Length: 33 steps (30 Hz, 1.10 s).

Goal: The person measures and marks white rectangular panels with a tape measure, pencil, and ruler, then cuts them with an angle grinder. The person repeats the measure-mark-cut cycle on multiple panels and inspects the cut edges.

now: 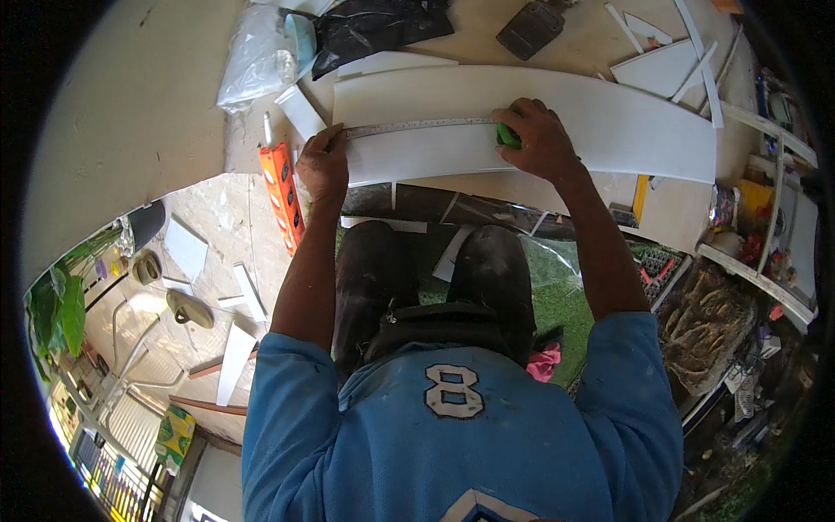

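Observation:
A long white panel [626,135] lies crosswise in front of my knees. Across it stretches the blade of a tape measure [417,126], pulled out between my two hands. My right hand [541,139] is closed round its green case [508,136], over the middle of the panel. At the panel's left end my left hand [323,163] pinches the blade's end, with the fingertips partly hiding it. Just left of that hand an orange spirit level [280,196] rests on the floor.
White offcuts [186,247] lie on the floor at left, near a pair of sandals [189,308]. Clear and black plastic bags [383,33] sit beyond the panel. More white scraps [657,68] are at far right. A cluttered rack [765,217] and a rough brown block [706,326] stand at right.

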Motion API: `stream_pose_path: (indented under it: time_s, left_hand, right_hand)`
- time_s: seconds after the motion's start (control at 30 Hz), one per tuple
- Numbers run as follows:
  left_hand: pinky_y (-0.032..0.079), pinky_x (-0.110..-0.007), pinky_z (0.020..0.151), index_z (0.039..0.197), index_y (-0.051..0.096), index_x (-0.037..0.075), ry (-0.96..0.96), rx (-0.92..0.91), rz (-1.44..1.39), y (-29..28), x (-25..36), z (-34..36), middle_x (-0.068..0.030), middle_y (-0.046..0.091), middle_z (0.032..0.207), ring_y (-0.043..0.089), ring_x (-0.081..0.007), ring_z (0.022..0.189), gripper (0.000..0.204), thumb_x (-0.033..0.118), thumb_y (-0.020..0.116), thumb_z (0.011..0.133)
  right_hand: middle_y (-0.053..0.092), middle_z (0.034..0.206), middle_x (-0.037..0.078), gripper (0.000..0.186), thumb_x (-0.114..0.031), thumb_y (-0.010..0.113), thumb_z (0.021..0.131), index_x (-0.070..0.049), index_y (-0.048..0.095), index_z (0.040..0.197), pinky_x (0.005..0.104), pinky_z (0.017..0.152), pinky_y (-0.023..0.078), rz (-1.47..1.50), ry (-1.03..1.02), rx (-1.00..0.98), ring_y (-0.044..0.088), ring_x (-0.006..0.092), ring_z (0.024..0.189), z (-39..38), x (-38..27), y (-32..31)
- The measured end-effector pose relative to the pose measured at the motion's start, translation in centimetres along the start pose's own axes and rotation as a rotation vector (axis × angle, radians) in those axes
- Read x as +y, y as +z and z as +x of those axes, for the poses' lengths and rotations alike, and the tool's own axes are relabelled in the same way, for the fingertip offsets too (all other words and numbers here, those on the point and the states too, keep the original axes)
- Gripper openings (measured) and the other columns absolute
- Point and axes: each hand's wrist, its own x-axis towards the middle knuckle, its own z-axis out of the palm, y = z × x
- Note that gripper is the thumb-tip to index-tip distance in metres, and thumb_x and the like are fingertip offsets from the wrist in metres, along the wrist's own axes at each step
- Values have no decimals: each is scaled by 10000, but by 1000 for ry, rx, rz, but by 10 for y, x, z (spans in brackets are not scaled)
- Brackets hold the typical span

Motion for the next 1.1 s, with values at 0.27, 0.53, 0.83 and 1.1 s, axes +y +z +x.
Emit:
stream_pose_path:
  time_s: [0.27,0.53,0.83,1.1]
  left_hand:
    - [582,-410,860,1028,849,139,155,-74,56,0,2,6,-85,784,996,742,-296,965,128,135,825,903]
    - [528,-450,959,983,825,157,758,-186,238,16,40,24,-56,761,1018,655,-316,1043,169,78,833,834]
    - [546,-472,970,927,818,110,691,-597,198,68,57,49,-101,782,993,676,-349,1016,112,205,828,869]
    - [546,-505,877,877,756,87,813,-604,308,89,25,70,-161,733,930,671,-387,939,66,147,777,860]
  right_hand:
    - [596,1283,115,648,-253,900,791,-237,690,1404,559,1050,520,-164,90,34,596,348,1275,-30,29,-17]
    - [593,1328,117,728,-260,918,788,-256,650,1465,554,1071,525,-226,115,15,586,350,1314,-54,55,-28]
    - [610,1446,162,886,-267,937,754,-256,568,1560,582,1150,452,-186,95,94,566,402,1370,-60,60,-22]
    - [539,1530,220,969,-340,929,752,-201,497,1608,597,1183,404,-200,89,171,507,435,1433,-65,72,8]
